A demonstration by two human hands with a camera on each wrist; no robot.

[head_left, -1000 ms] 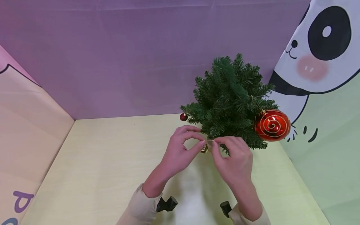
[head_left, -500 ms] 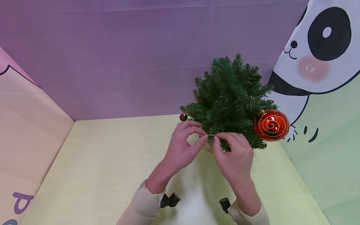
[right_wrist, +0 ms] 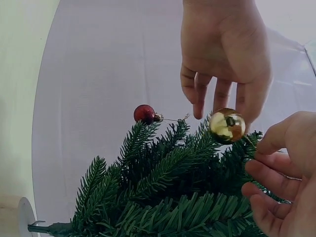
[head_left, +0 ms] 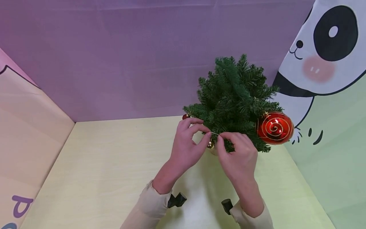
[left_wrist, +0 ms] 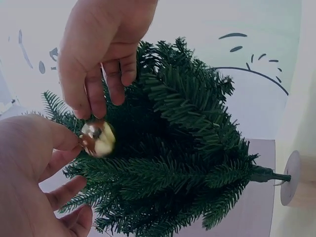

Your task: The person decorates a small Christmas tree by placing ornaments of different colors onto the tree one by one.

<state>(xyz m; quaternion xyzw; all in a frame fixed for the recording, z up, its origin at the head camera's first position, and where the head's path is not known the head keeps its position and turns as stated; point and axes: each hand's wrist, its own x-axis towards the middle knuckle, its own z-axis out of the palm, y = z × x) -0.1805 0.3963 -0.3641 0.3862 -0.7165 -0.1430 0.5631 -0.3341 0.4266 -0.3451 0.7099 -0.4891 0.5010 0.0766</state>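
Note:
A small shiny gold bauble (head_left: 210, 144) hangs by a thin gold string (head_left: 215, 133) at the front of a small green artificial Christmas tree (head_left: 234, 95). Thumb and index finger of my left hand (head_left: 187, 146) pinch one side of the string. My right hand (head_left: 238, 156) pinches its other side, so a short length is stretched between them. In the right wrist view the gold bauble (right_wrist: 227, 126) is close to the branches. Whether the string touches a branch I cannot tell.
A large red bauble with a gold spiral (head_left: 275, 128) hangs at the tree's right. A small dark red bauble (right_wrist: 144, 114) hangs from a left branch. The tree stands on a pale table (head_left: 114, 165) with a purple backdrop (head_left: 128, 63) behind.
Both hands have moved slightly up towards the tree with the string, and the left also a little right. The gold bauble has swung about below it. My left hand now partly covers the small red bauble.

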